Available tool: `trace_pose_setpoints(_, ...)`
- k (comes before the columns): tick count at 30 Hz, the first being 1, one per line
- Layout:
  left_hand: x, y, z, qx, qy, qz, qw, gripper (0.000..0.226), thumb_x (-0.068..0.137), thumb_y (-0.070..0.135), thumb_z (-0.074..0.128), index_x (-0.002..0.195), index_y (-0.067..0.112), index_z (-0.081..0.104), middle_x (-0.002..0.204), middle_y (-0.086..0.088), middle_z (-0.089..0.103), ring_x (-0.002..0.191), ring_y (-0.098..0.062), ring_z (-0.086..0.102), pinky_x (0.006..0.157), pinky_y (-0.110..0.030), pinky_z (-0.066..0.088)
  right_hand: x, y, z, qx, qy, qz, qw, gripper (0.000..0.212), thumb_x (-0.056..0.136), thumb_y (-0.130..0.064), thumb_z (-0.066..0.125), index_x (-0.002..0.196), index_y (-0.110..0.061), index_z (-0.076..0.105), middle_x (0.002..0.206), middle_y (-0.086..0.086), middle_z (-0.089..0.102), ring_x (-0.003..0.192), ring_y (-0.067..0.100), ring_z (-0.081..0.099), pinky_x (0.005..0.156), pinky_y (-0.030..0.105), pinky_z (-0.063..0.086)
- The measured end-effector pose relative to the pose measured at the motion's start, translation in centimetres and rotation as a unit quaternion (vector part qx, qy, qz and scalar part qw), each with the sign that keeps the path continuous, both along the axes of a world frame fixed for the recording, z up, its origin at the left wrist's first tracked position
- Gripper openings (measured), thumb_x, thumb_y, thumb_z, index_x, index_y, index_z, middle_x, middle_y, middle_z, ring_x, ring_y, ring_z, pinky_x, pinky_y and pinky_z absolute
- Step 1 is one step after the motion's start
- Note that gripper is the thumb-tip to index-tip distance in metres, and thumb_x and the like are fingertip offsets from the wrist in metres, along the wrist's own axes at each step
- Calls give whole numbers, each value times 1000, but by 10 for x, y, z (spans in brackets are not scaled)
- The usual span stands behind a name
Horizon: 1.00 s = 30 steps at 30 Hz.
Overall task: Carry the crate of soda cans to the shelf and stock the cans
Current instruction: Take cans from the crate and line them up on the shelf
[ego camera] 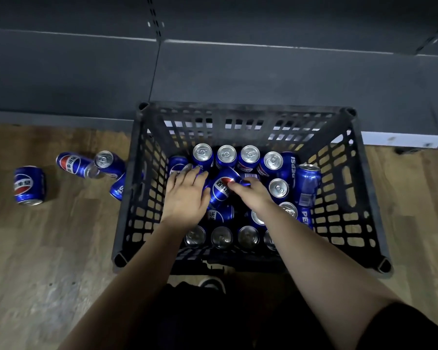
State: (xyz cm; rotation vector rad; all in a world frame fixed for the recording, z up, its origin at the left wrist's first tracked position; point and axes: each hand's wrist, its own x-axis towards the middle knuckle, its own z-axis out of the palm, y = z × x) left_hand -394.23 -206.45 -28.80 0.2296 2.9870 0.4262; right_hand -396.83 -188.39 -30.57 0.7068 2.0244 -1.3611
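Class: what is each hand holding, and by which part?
Right hand grips the tilted can by its far end; left hand lies open, holding nothing.

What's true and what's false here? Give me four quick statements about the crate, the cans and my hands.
1. The crate sits on the wooden floor. True.
2. Both the left hand and the right hand reach into the crate. True.
3. The shelf is full of cans. False: no cans show on it.
4. Every can is inside the crate. False: loose cans lie on the floor to its left.
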Motion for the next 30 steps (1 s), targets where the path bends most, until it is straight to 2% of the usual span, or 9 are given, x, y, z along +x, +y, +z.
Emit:
trace_pose_setpoints(3,-1,-3,-2,3,5,20,1000,57,89,40,29,133,12,53,138,-9,52,129,-28,45,111,-49,28,-1,-7,-8,2,-4,-15,1000,64,88,-41,68,142,-16,42,109,-3,50,100,16,51,87,27,41)
trace_pose_setpoints(7,-6,-7,-6,2,7,25,1000,57,90,40,29,135,12,50,138,-9,52,127,-28,46,112,-48,26,-3,-13,-21,13,-13,-16,1000,69,87,-39,69,143,-13,37,109,-1,52,100,18,55,92,32,46)
trace_pose_setpoints(9,-5,-9,-8,0,2,26,1000,56,90,40,30,135,12,50,139,-8,52,128,-27,45,111,-48,27,-2,-17,-26,9,-17,-17,1000,78,85,-39,72,146,-11,32,118,3,55,103,19,55,95,33,46)
trace_pose_setpoints(12,-6,-11,-11,8,-4,38,999,56,89,40,32,135,12,49,140,-7,51,129,-27,44,111,-49,27,-4,-24,-33,3,-28,-22,999,87,82,-42,75,147,-11,27,134,7,53,117,25,55,100,35,45)
trace_pose_setpoints(16,-5,-12,-13,24,-10,41,999,53,90,34,41,138,12,47,142,-8,48,130,-28,43,111,-50,26,-11,-36,-43,-13,-46,-56,997,80,80,-47,75,135,-12,28,133,11,54,117,30,57,104,45,45)
trace_pose_setpoints(20,-6,-9,-14,15,-28,25,999,51,94,32,47,142,15,40,148,-6,40,135,-25,37,114,-45,18,-13,-42,-51,-33,-40,-105,993,74,80,-45,76,128,-13,30,122,8,54,114,29,56,103,46,46)
trace_pose_setpoints(22,-6,-8,-13,16,-30,19,999,51,95,32,46,143,15,40,149,-6,40,136,-24,35,115,-45,15,-12,-41,-53,-43,-29,-120,991,70,78,-42,79,122,-15,33,120,7,56,111,27,58,102,46,48)
trace_pose_setpoints(26,-4,-6,-2,14,-23,7,1000,53,90,32,37,140,14,45,146,-7,44,135,-26,38,115,-47,16,-8,-35,-45,-35,13,-116,993,70,73,-34,84,123,-17,38,116,5,62,102,23,63,96,42,53)
trace_pose_setpoints(30,4,-1,32,4,-25,-4,1000,60,84,32,26,136,12,50,142,-8,48,131,-28,43,114,-50,21,-1,-23,-6,-4,25,-127,992,71,65,-40,88,119,-23,46,110,-2,66,99,20,64,92,40,53)
